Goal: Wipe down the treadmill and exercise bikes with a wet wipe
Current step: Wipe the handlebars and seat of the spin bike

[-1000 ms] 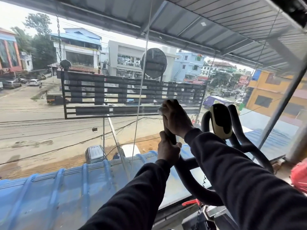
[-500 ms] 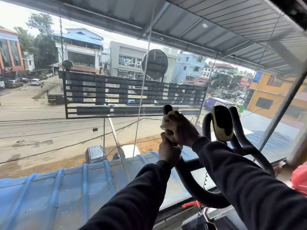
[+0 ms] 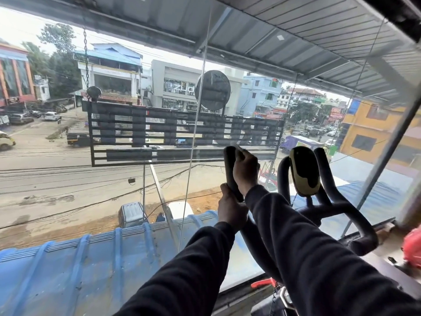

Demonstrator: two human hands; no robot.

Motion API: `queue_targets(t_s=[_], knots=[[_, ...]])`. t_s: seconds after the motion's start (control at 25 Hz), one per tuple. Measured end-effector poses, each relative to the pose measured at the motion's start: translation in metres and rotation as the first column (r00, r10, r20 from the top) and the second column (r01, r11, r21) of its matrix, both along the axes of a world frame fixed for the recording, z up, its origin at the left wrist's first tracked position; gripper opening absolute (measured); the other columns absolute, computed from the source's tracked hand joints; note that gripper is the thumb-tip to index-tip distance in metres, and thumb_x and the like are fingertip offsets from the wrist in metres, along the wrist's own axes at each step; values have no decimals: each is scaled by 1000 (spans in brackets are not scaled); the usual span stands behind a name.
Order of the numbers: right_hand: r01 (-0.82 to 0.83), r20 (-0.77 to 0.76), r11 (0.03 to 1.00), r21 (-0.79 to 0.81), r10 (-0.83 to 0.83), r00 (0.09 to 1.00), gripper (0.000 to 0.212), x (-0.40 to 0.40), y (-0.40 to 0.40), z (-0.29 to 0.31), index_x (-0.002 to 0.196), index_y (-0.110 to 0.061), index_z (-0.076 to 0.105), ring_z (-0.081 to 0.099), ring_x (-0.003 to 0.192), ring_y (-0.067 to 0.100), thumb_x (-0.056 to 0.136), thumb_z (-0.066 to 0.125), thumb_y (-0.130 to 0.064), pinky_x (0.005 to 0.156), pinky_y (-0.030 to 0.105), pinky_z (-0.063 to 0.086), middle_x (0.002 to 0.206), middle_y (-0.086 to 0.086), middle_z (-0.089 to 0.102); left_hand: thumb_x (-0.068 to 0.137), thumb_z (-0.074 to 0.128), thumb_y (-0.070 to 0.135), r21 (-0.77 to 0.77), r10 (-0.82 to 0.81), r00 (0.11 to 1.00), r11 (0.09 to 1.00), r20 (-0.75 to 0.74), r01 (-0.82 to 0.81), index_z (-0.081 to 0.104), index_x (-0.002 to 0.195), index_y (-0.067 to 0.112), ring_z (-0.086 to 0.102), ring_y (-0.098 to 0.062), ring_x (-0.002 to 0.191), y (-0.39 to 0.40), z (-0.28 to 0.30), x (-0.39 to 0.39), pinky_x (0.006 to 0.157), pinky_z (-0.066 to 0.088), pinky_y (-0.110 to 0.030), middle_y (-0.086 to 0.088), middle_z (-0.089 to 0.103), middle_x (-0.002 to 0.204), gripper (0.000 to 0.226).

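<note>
Centre-right of frame, left hand has its grip wrapped round the bike's upright handlebar low down, right hand higher up pressing a white wipe against it.

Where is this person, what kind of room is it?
Probably a gym on an upper floor. There is an exercise bike's black handlebar with a small console, right against a big glass window that looks down on a street.
</note>
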State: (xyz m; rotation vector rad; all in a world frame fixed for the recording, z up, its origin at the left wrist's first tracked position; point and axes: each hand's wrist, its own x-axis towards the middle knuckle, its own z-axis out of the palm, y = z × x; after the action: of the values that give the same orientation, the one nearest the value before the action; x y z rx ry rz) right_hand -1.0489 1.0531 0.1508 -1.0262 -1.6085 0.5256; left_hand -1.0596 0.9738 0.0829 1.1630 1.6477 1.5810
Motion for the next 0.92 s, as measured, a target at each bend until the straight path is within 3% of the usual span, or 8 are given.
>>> queue_targets(t_s=[0.12, 0.2, 0.32, 0.44, 0.64, 0.72, 0.8, 0.92], knots=[[-8, 41, 996, -85, 12, 999, 34, 17, 0, -15, 120, -17, 68, 61, 113, 29, 101, 45, -34, 97, 42, 47, 116, 8, 70, 87, 59, 6, 3, 3, 1000, 1000, 4, -3, 33, 106, 12, 59, -29, 78, 1, 2, -1, 65, 44, -31, -5, 62, 88, 33], [17, 127, 1000, 26, -20, 992, 32, 17, 0, -5, 116, -11, 69, 62, 108, 34, 101, 46, -28, 91, 41, 48, 110, 15, 70, 87, 60, 7, 2, 7, 1000, 1000, -6, -7, 32, 105, 12, 58, -29, 77, 1, 3, 0, 63, 42, -29, -8, 62, 90, 34], [27, 193, 985, 168, -60, 979, 30, 21, -14, -12, 123, -14, 66, 63, 104, 30, 100, 48, -23, 87, 35, 49, 110, 12, 71, 88, 57, 7, 0, -5, 1000, 1000, -22, 5, 32, 105, 12, 58, -26, 72, -1, 0, 0, 61, 40, -30, -6, 63, 85, 31], [8, 368, 962, 274, -112, 923, 29, 45, -20, -33, 97, -9, 71, 65, 85, 35, 101, 49, -27, 68, 32, 43, 86, 14, 72, 87, 56, 7, 5, -2, 1000, 1000, -6, 2, 33, 105, 13, 61, -29, 73, 1, 0, -3, 60, 46, -34, -9, 64, 85, 30], [-109, 471, 900, 422, -115, 874, 35, 39, -28, -24, 129, -11, 61, 63, 99, 31, 96, 54, -14, 85, 36, 53, 117, 11, 60, 90, 55, 9, 26, -14, 1000, 1000, -26, 15, 34, 110, 11, 53, -29, 71, -2, -2, 1, 62, 36, -31, -4, 58, 83, 29], [-227, 574, 819, 528, -147, 805, 35, 51, -33, -32, 122, -11, 66, 62, 92, 31, 89, 53, -14, 80, 35, 54, 107, 10, 60, 91, 53, 8, 26, -32, 995, 999, -90, 34, 33, 117, 9, 53, -31, 73, -2, -1, 1, 62, 35, -32, 0, 53, 81, 33], [-329, 659, 758, 563, -172, 732, 36, 62, -28, -26, 113, -10, 70, 62, 90, 31, 87, 46, -15, 76, 38, 56, 101, 9, 61, 90, 55, 8, 20, -21, 998, 1000, -63, 23, 34, 118, 8, 59, -35, 81, -2, -1, -1, 64, 42, -37, -4, 59, 85, 35], [-251, 701, 858, 448, -163, 694, 35, 41, -26, -4, 121, -5, 62, 53, 109, 34, 88, 52, -5, 89, 44, 51, 121, 12, 57, 90, 56, 11, -6, -26, 999, 1000, -40, 26, 34, 118, 7, 60, -37, 87, -2, 0, 1, 70, 44, -37, -16, 64, 99, 35]])
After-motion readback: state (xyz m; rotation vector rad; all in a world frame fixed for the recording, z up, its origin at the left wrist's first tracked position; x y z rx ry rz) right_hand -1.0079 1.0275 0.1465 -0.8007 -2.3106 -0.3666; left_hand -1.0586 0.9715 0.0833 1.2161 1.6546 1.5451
